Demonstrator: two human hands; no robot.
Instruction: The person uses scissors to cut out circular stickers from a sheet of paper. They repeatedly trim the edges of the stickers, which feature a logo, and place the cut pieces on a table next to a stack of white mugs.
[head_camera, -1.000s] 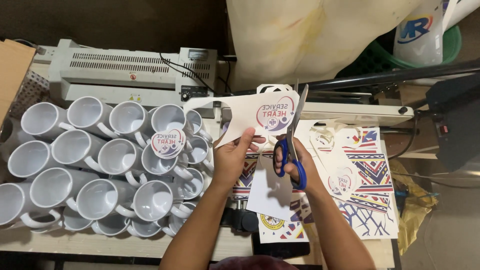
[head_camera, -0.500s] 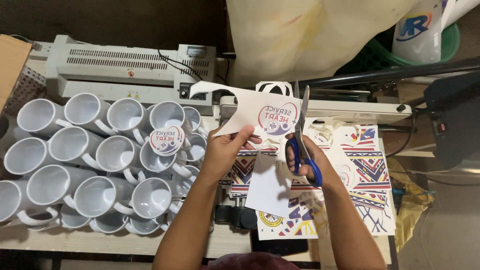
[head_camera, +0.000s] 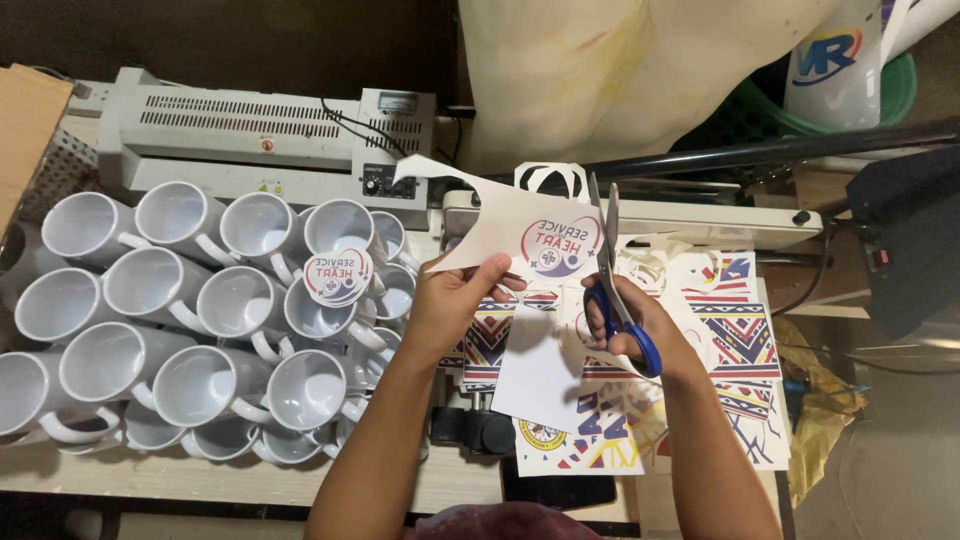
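Note:
My left hand (head_camera: 455, 302) pinches the lower edge of a white paper sheet (head_camera: 500, 225) that carries a round printed design. My right hand (head_camera: 632, 322) grips blue-handled scissors (head_camera: 612, 262), blades pointing up and cutting along the right side of the round design. A finished round cut-out (head_camera: 338, 277) rests on top of the white mugs (head_camera: 200, 330) to the left. Under my hands lie a plain white sheet (head_camera: 540, 370) and colourful patterned prints (head_camera: 740, 340).
A grey laminator (head_camera: 250, 135) stands behind the mugs. A heat press arm (head_camera: 760, 150) and its black body (head_camera: 905, 240) are at the right. A green basket (head_camera: 850, 90) sits at the back right, a cardboard box (head_camera: 25, 120) at the far left.
The sheet has been turned anticlockwise in my left hand and shifted slightly left. The scissors stand more upright and have cut further around the round design.

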